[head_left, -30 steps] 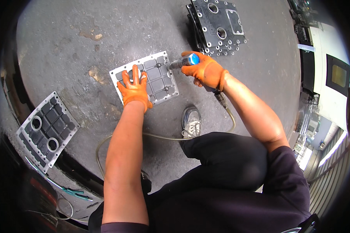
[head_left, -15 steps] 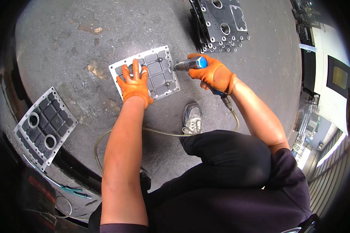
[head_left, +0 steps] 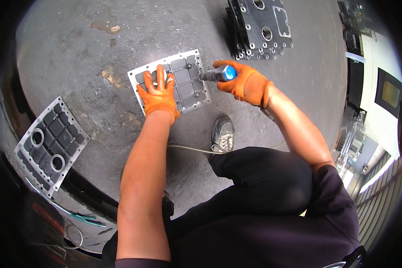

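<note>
A grey cast metal plate (head_left: 182,77) with a ribbed recess and a bright, holed rim lies on the floor ahead. My left hand (head_left: 158,94), in an orange glove, rests on its left part with fingers spread, partly covering a round ring in the casting. On the right, my gloved right hand (head_left: 243,82) grips a pistol-shaped air tool (head_left: 216,74) with a dark nose and blue rear cap. The nose points left at the plate's right edge; whether its tip touches the rim is too small to tell. My hand hides the tool's handle.
A similar plate (head_left: 60,134) with two round openings lies at the left. Dark cast plates (head_left: 265,27) are stacked at the far right. Near my shoe (head_left: 223,134) runs a thin hose (head_left: 192,148). A teal air gun (head_left: 82,218) lies lower left.
The view has shifted slightly, so the floor objects sit a little differently in the picture. My right hand has turned the tool slightly; its handle and hose fitting no longer show below the glove.
</note>
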Demonstrator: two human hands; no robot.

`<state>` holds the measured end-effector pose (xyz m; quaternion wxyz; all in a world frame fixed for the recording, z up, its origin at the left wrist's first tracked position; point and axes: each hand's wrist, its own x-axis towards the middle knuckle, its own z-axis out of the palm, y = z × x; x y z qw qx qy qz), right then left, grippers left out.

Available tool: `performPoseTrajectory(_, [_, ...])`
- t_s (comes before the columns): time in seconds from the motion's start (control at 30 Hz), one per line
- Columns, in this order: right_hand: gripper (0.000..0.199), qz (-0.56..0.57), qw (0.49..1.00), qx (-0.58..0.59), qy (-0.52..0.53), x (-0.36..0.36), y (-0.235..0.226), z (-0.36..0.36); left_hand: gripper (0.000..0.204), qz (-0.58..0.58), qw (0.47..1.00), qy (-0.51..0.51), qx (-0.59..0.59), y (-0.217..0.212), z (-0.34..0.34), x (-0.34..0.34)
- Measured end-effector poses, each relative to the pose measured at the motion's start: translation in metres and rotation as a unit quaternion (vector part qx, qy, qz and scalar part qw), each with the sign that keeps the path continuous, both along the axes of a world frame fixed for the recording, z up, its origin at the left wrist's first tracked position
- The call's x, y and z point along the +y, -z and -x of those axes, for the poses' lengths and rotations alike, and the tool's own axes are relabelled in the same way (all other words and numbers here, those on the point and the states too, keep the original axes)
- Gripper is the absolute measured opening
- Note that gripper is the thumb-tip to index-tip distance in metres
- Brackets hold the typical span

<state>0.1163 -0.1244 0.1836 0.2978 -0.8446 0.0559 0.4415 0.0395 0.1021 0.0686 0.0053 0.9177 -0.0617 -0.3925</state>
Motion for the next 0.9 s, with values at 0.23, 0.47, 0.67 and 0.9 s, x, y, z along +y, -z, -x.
performPoseTrajectory(0.23, [0.070, -0.044, 0.995, 0.037, 0.084, -0.004, -0.012, 0.005, 0.135, -0.017, 1.000, 0.007, 0.024, -0.004, -0.004, -0.001])
performPoseTrajectory(0.47, [0.069, -0.104, 0.976, 0.065, 0.177, -0.032, -0.015, 0.054, 0.138, -0.021, 1.000, 0.009, 0.019, -0.006, -0.005, 0.001])
performPoseTrajectory(0.67, [0.065, -0.065, 0.980, 0.040, 0.184, -0.030, -0.013, 0.060, 0.129, -0.017, 1.000, -0.003, -0.016, -0.018, -0.005, -0.003])
performPoseTrajectory(0.9, [0.070, 0.031, 0.993, -0.041, -0.105, -0.022, -0.009, 0.060, 0.138, -0.021, 0.999, 0.008, 0.032, -0.008, -0.007, 0.001])
